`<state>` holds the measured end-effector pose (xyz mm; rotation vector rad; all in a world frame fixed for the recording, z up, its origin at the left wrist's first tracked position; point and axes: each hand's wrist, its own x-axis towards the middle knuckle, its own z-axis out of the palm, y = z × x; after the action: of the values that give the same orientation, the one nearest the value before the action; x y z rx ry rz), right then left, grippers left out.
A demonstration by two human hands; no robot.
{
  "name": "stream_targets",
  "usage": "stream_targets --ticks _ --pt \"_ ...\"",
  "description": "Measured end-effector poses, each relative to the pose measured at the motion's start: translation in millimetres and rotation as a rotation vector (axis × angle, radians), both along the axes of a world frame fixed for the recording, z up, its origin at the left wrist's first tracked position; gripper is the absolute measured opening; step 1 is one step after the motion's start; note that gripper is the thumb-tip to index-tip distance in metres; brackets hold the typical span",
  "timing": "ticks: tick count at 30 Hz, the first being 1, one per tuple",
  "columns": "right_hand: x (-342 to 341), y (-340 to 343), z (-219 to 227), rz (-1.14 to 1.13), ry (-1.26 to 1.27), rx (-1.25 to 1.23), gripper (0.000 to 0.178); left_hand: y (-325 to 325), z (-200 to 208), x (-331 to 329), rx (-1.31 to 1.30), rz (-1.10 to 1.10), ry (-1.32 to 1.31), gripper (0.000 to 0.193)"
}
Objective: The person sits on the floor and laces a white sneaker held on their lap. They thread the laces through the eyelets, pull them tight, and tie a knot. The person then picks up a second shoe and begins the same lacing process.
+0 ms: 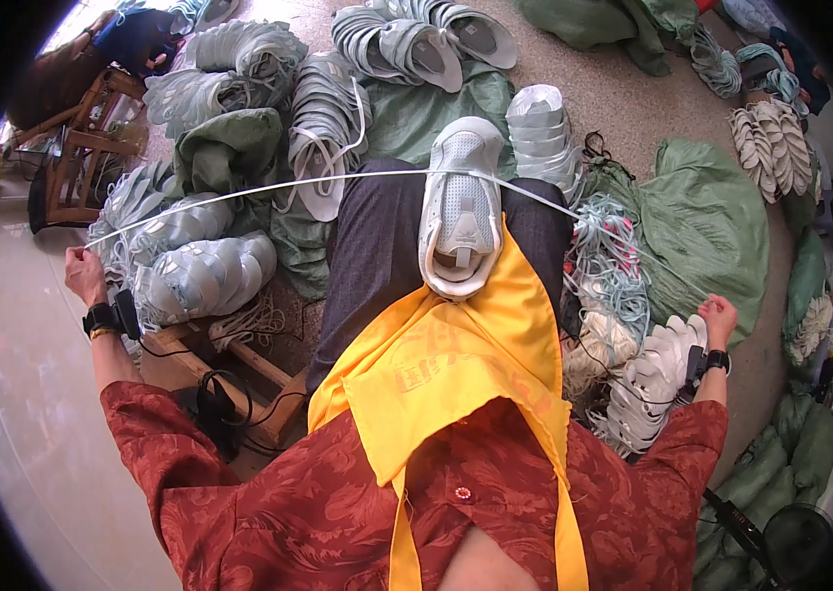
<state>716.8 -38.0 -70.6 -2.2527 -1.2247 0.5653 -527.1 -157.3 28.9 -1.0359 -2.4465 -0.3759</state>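
Observation:
A pale grey-white sneaker [461, 212] rests on my lap, toe pointing away from me and heel opening toward me. A long white shoelace [377, 174] crosses its upper and is stretched out wide to both sides. Far out on the left, my left hand [87, 276] is closed, pinching one end of the lace. My right hand [719, 317] is closed on the other end at the right, above a stack of white shoe uppers [648, 384]. Whether the lace passes through eyelets is too small to tell.
Stacks of pale grey shoe uppers [204, 276] lie to the left and ahead. A bundle of coloured laces [608, 251] hangs at my right knee, beside a green sack [707, 222]. A wooden frame [239, 369] with black cables stands at lower left. My yellow apron [446, 355] covers my lap.

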Motion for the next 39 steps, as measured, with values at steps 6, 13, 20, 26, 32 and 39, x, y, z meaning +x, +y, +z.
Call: stream_targets --ticks 6,13,20,26,32,39 --pt "10.2 2.3 6.7 0.007 -0.109 -0.037 0.024 -5.9 -11.2 -6.2 0.001 -0.038 -0.013 0.018" --pt "5.1 6.6 12.0 -0.003 -0.077 -0.048 0.018 -8.5 4.7 -26.1 0.108 0.071 -0.065 0.020" --pt "-0.9 10.4 17.0 -0.008 -0.172 -0.042 0.018 0.1 7.7 -25.9 0.115 0.092 -0.053 0.020" --pt "-5.1 18.4 16.1 -0.023 -0.046 0.033 0.019 -3.5 5.3 -22.2 0.062 0.011 -0.222 0.019" --pt "3.6 28.5 20.7 -0.046 0.027 0.066 0.019 7.6 3.7 -16.0 0.072 -0.055 -0.239 0.019" --pt "24.6 36.3 23.2 -0.214 0.052 0.080 0.018 -8.3 38.9 -29.5 0.276 0.029 -0.369 0.017"
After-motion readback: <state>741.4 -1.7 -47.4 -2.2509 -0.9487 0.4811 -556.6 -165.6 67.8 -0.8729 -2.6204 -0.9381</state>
